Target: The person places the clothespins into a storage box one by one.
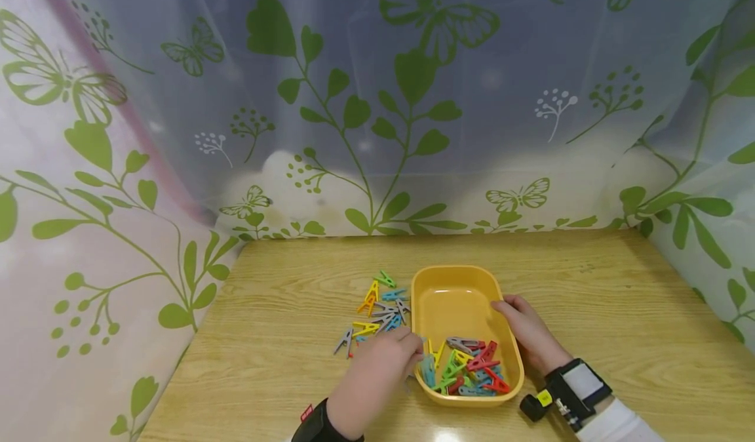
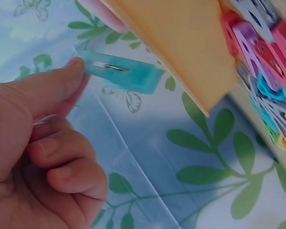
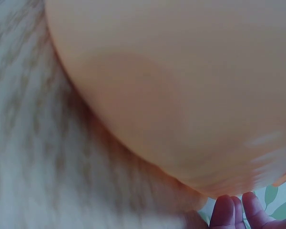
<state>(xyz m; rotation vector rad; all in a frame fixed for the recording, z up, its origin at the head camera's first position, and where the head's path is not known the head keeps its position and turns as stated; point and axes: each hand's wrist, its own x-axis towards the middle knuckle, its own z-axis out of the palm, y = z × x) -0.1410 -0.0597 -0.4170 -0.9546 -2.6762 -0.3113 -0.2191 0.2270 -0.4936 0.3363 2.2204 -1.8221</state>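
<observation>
Nearest the head camera sits the black wristband [image 1: 324,422], then the left hand [image 1: 380,363]: thumb and forefinger pinch a teal clothespin [image 2: 126,74], other fingers curled in. Clothespin is just beside the yellow tray's left wall; can't tell if it's past the rim. Right hand [image 1: 531,330] grips the yellow tray [image 1: 448,311] at its right side, thumb at the rim. Tray rests about midway between the tabletop's [image 1: 619,298] left and right edges. Risks, as I judge: pinch is only at the clip's end, so a slip or a knock on the rim could drop it outside; a hard pull by the right hand could slide the tray. Mixed clips [image 1: 483,363] bunch at the tray's near end; loose clips [image 1: 386,309] lie toward the tabletop's left edge, some hidden by the left hand. Tray's raised left wall stands between hand and heap. Leaf-print curtain [image 1: 413,186] hangs beyond the far edge.
</observation>
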